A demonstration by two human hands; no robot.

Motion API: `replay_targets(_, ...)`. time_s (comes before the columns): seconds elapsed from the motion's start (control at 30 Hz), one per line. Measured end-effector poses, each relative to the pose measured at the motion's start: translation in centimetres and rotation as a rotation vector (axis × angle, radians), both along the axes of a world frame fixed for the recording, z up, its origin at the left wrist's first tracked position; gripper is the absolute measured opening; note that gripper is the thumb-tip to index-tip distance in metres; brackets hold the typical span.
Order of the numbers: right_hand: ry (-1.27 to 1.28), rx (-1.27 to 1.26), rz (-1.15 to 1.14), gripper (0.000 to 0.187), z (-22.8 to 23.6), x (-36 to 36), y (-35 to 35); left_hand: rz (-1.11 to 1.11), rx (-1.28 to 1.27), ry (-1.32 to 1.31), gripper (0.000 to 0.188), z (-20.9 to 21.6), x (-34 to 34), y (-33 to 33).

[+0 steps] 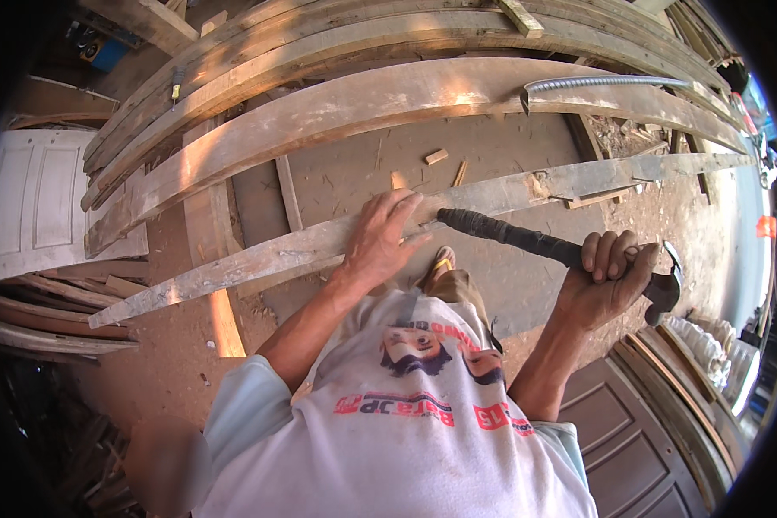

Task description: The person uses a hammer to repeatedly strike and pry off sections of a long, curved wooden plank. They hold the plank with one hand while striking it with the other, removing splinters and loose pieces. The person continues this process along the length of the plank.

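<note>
A long, weathered wooden plank (483, 198) lies across in front of me, with a few nails sticking out of its right part. My left hand (382, 231) grips this plank near its middle, fingers over the top and thumb at the near edge. In my right hand (615, 272) is a claw hammer (518, 236), held close to its dark metal head. Its black-wrapped handle points left, and the handle's end is at the plank beside my left hand; whether they touch, I cannot tell.
A ribbed steel bar (609, 83) with a bent end rests on a wide beam (345, 104) beyond the plank. More long timbers (363, 36) are stacked farther off. A white panelled door (47, 194) stands left, a brown one (634, 440) lower right. Wood scraps (437, 157) litter the ground.
</note>
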State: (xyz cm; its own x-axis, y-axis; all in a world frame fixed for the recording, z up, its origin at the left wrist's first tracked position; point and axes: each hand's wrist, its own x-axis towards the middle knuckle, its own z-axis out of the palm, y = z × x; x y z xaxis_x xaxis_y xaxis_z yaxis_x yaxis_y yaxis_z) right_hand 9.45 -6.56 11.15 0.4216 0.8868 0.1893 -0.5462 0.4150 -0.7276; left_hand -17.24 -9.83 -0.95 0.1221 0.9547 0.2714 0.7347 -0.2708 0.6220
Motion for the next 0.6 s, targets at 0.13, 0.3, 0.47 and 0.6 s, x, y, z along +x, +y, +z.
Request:
replay_targets(0.13, 0.116, -0.093, -0.009, 0.035, -1.1, 1.4, 1.8, -0.014, -0.045, 0.039, 0.064, 0.5, -0.5, -0.2)
replay_targets(0.3, 0.485, -0.172, 0.176, 0.032, -10.3, 6.5, 5.8, 0.019, -0.063, 0.081, 0.07, 1.2, -0.7, -0.4)
replay_targets(0.47, 0.527, -0.027, 0.364, 0.031, -10.3, 6.9, 6.4, 0.04, -0.015, 0.056, 0.071, 0.0, -0.9, -0.3)
replay_targets(0.6, 0.14, -0.012, 0.174, 0.033, -2.0, 2.2, 2.9, 0.011, 0.031, 0.07, 0.068, -0.6, -0.8, -0.3)
